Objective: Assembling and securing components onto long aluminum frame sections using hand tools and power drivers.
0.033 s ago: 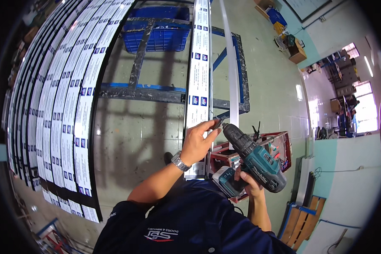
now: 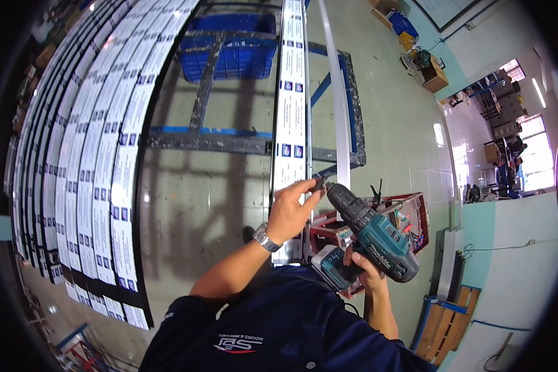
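My right hand (image 2: 361,268) grips the handle of a teal and black cordless drill (image 2: 378,239), which points up and to the left. My left hand (image 2: 291,211), with a metal watch on its wrist, pinches the drill's chuck tip (image 2: 321,183). The tip is right beside a long white profile (image 2: 291,93) covered in film with blue squares. The profile lies on a grey and blue metal frame (image 2: 229,141). Whether the tip touches the profile cannot be told.
Many similar film-covered profiles (image 2: 99,161) lie side by side on the left. A blue crate (image 2: 229,49) sits under the frame's far end. A red toolbox (image 2: 412,217) stands by my right hand. A bare metal strip (image 2: 336,105) runs along the profile's right side.
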